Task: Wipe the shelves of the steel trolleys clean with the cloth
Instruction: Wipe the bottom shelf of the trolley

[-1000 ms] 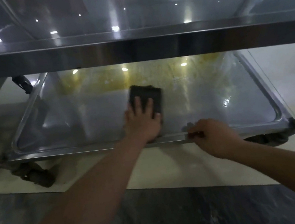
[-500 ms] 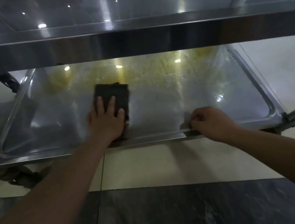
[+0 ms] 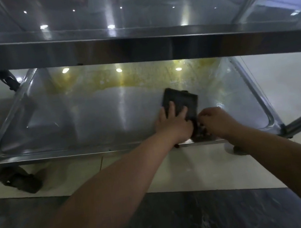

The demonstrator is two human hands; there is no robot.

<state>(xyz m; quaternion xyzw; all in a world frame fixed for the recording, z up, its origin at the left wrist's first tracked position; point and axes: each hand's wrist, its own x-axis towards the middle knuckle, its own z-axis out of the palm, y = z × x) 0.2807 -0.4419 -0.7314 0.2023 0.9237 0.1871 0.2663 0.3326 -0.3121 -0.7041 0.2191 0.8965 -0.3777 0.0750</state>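
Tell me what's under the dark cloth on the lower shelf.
The dark cloth lies flat on the lower shelf under the left hand. The steel beneath it is covered.

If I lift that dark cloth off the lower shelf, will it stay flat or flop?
Probably flops: the dark cloth lies folded flat under the left hand, and its near end bunches by the right hand. Likely light. It may cling or drag, since the lower shelf looks wet and greasy.
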